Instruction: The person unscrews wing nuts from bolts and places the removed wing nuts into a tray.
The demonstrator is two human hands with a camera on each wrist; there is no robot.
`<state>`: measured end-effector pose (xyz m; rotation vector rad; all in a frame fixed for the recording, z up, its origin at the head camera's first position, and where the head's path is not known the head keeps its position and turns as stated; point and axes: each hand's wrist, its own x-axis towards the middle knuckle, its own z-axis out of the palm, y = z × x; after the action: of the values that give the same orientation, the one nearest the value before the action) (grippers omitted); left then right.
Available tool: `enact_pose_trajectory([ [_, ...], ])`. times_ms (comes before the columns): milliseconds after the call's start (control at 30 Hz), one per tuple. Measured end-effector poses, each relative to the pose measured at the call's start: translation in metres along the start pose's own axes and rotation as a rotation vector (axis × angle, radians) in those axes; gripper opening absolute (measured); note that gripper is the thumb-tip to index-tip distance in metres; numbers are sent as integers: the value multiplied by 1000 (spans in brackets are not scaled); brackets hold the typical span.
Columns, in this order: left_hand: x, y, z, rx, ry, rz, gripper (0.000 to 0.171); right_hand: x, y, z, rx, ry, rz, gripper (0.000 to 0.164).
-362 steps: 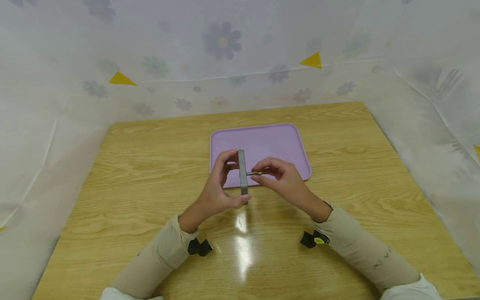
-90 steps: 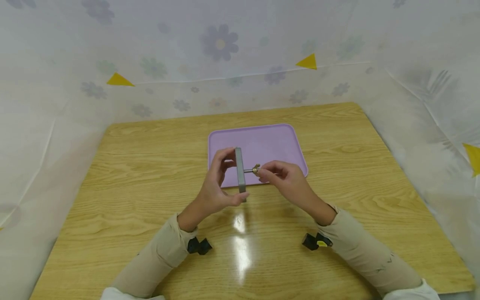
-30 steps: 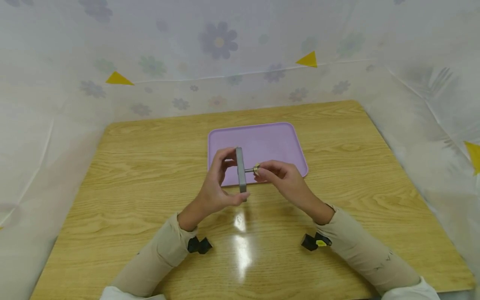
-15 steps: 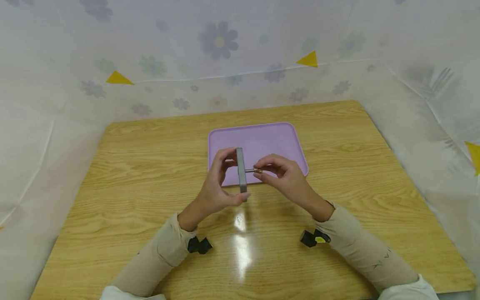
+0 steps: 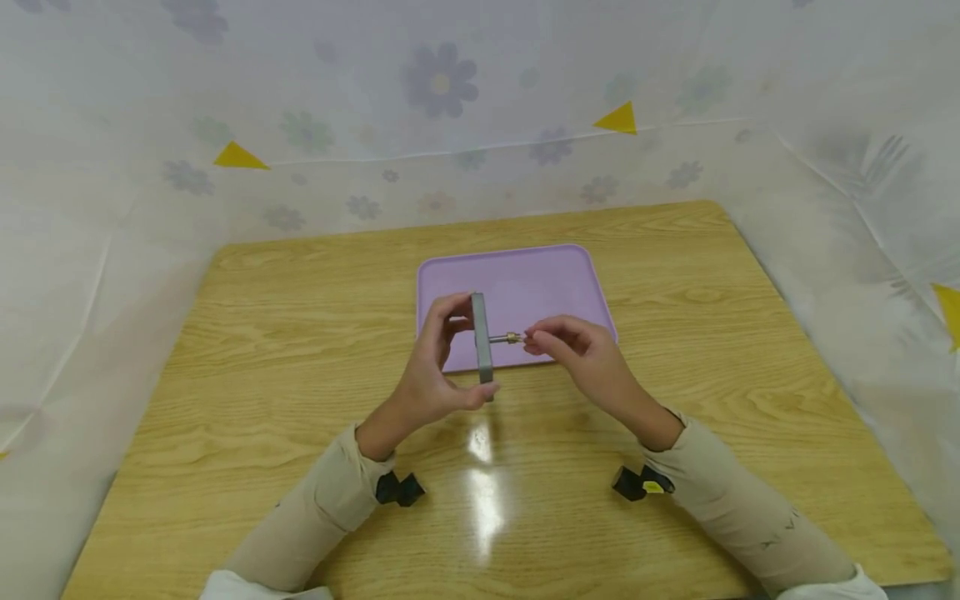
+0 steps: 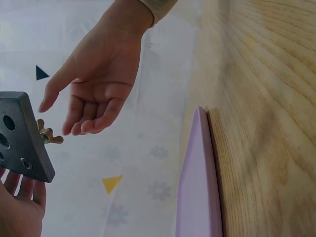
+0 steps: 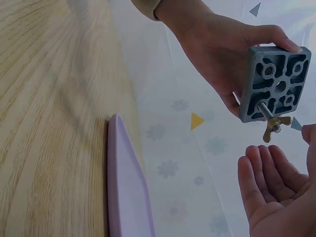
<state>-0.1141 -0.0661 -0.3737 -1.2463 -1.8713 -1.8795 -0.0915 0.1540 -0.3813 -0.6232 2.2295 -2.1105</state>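
Note:
My left hand (image 5: 427, 367) grips a grey rectangular block (image 5: 482, 342) by its opposite edges, holding it upright above the tray's near side. In the right wrist view, the block's ribbed face has several round holes. A threaded bolt (image 7: 265, 110) sticks out from one corner hole, toward my right hand. Near the bolt's free end sits a brass wing nut (image 7: 272, 127), its two wings showing. My right hand (image 5: 588, 358) is just to the right of the wing nut, fingers loosely bent and thumb apart from them. Nothing is between them in the left wrist view (image 6: 48, 134).
A lilac tray (image 5: 517, 271) lies flat on the wood-grain table (image 5: 300, 333), partly behind and below both hands. Pale flowered sheeting (image 5: 337, 100) with yellow triangles hangs around the table's back and sides.
Half a second ago my right thumb and fingers pinched the wing nut; now they have let go and drawn back right. The wing nut has turned over these frames. My left hand stays put.

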Motion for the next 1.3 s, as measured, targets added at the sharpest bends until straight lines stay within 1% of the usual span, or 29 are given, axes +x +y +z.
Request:
enact_pose_trajectory([
  [133,0,0,1,-1,0,1,91,2,1,2,-13,-27,18,28],
  [267,-1,0,1,-4,-8,-5,90,3,-1,6,18,-38,54,31],
  [433,-2,0,1,-8,-16,-13,89,6,-3,8,7,-14,70,25],
  [533,-2,0,1,-10,-22,-10,89,7,-4,9,42,-13,66,21],
  [700,-1,0,1,-6,-26,-4,89,9,-3,10,100,-18,31,20],
  [900,0,2,1,-5,-25,-3,89,11,-2,10,99,-51,-87,19],
  [967,1,7,1,-8,-27,-3,90,11,-2,10,106,-65,-115,21],
  [1033,4,14,2,-11,-27,-1,90,11,-1,9,107,-73,-127,24],
  [1133,4,14,1,-10,-22,-7,90,9,-1,7,99,-66,-135,30],
  [1200,2,10,0,-5,-14,-8,90,7,-1,4,80,-42,-124,30],
  [1267,-1,3,-1,0,-7,-9,91,5,-3,0,61,-9,-111,27],
  [1300,-1,3,-1,1,-4,-7,91,5,-4,-2,51,6,-100,25],
])
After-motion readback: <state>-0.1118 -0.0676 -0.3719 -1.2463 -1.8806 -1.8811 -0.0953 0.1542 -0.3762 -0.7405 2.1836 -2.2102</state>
